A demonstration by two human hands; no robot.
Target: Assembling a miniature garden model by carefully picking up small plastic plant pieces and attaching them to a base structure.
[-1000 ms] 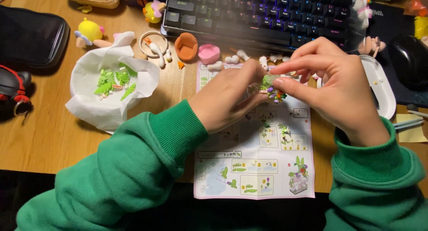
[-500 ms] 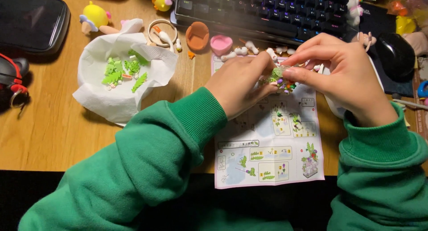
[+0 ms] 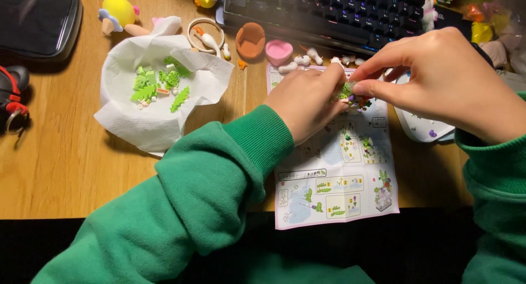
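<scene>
Both hands are meeting over the top of the instruction sheet (image 3: 335, 174), pinching a small green brick model (image 3: 350, 93) between them. The left hand (image 3: 304, 102) is gripping it from the nine o'clock side, fingers curled closed around it; the right hand (image 3: 446, 81) is pressing in from three o'clock, thumb and forefinger clamped on the piece. The model is sitting just above the sheet — near the wooden desk's (image 3: 60, 169) middle. At ten o'clock from the hands, a white tissue (image 3: 159, 125) is holding loose green pieces (image 3: 156, 84); a dark keyboard (image 3: 329, 13) is lying at twelve o'clock.
</scene>
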